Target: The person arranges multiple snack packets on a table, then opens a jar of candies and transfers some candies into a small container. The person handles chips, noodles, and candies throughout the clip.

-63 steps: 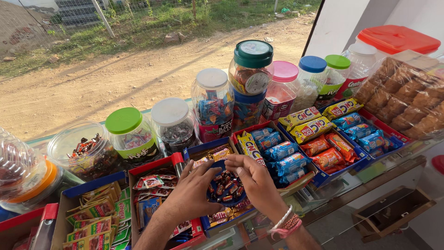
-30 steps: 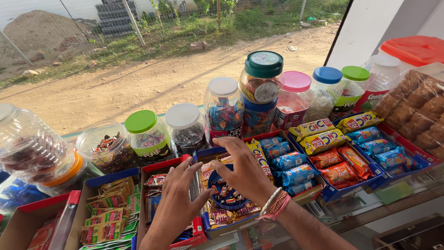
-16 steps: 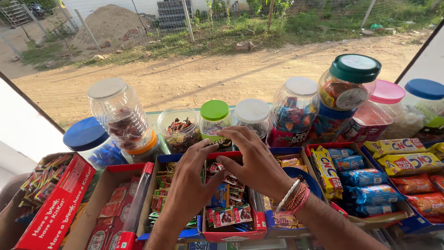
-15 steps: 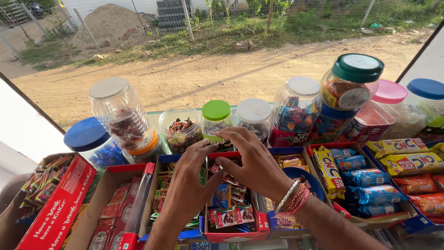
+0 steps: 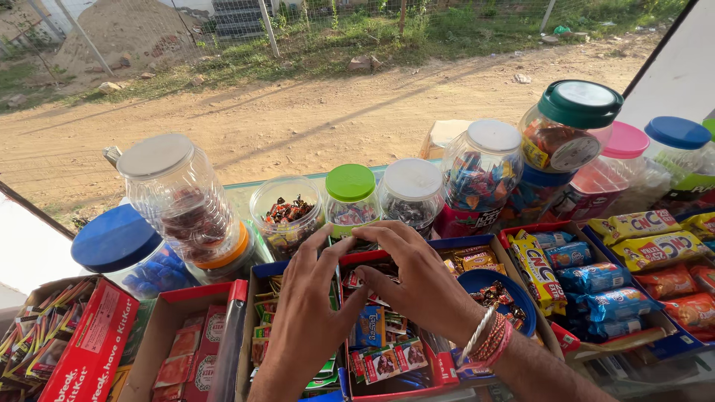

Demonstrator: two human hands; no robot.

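Note:
My left hand [image 5: 305,313] lies flat with fingers spread over a box of green-wrapped sweets [image 5: 262,320]. My right hand [image 5: 413,279], with bangles on the wrist, reaches into the red-edged box of small candy packets [image 5: 383,357]; its fingers curl down at the box's far end. Whether they pinch a packet is hidden. A blue bowl of wrapped candies [image 5: 495,294] sits just right of that hand. Behind the hands stand a green-lidded jar [image 5: 350,197], a white-lidded jar [image 5: 410,195] and an uncovered jar of dark sweets [image 5: 287,216].
Larger jars stand at the back: a tilted clear one [image 5: 182,197], a blue-lidded one [image 5: 123,249], a green-capped one [image 5: 570,126], a pink-lidded one [image 5: 614,160]. Biscuit packs [image 5: 633,223] fill the right trays. Red cartons [image 5: 93,346] lie at left. Beyond the counter is a dirt road.
Over two seconds the view swung left along the counter, and both hands shifted from the blue bowl to the boxes left of it. The right hand's fingers now curl down.

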